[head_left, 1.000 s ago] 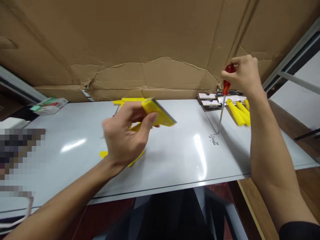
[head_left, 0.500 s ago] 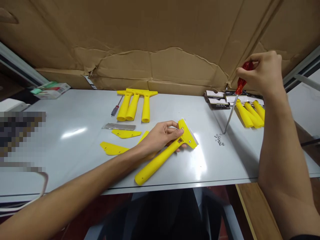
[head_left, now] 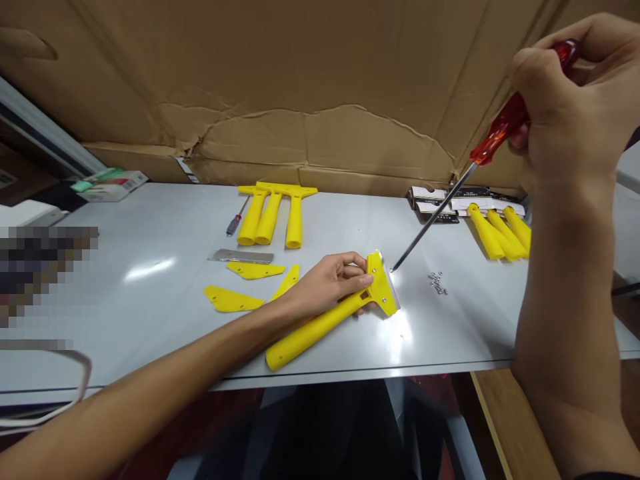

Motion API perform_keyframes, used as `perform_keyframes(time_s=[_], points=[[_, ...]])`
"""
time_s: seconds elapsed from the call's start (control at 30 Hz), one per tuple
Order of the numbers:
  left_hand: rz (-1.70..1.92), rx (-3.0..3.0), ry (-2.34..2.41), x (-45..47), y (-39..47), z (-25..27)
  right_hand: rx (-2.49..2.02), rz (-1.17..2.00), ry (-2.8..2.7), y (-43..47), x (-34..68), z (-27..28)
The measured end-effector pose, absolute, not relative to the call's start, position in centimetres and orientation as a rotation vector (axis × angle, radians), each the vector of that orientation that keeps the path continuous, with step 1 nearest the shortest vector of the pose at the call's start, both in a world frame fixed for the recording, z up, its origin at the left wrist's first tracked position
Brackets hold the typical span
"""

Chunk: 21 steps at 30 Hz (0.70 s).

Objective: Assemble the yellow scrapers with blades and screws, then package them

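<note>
My left hand (head_left: 334, 285) is closed on a yellow scraper (head_left: 320, 328) near its head, where a metal blade edge shows and two screws sit in the face. High at the right, my right hand (head_left: 575, 107) grips the red handle of a screwdriver (head_left: 500, 132). Its long shaft slants down to the left, and the tip is just beside the scraper's blade edge. A small bright bit, seemingly a screw (head_left: 391, 269), shows at that tip. To the right lies a small heap of screws (head_left: 438, 284) on the table.
Yellow cover plates (head_left: 233, 300) and a stack of blades (head_left: 243, 256) lie left of my left hand. Behind them are yellow scraper handles (head_left: 270, 219) and a grey-handled screwdriver (head_left: 234, 224). More yellow handles (head_left: 486, 233) and small boxes (head_left: 435, 207) stand back right, before a cardboard wall (head_left: 320, 67).
The screwdriver's tip has left the screw heap and swung left to the scraper's head. My right hand has risen and moved right, tilting the shaft more. The scraper has turned slightly.
</note>
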<state>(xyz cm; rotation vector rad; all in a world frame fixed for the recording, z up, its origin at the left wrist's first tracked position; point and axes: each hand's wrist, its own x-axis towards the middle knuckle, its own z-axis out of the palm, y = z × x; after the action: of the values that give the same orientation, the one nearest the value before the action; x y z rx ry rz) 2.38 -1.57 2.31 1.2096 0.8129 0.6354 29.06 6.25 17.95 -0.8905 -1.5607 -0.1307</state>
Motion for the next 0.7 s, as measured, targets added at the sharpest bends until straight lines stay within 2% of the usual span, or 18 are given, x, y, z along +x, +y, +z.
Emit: perform_keyframes(time_s=[0.17, 0.7], points=[[0.592, 1.235, 0.731, 2.3, -1.9, 2.7, -0.792, 0.044, -1.532, 5.9, 26.1, 17.2], [0.553, 1.194, 0.686, 2.3, -2.1, 3.1, -0.734, 0.177, -1.478, 7.4, 26.5, 16.5]])
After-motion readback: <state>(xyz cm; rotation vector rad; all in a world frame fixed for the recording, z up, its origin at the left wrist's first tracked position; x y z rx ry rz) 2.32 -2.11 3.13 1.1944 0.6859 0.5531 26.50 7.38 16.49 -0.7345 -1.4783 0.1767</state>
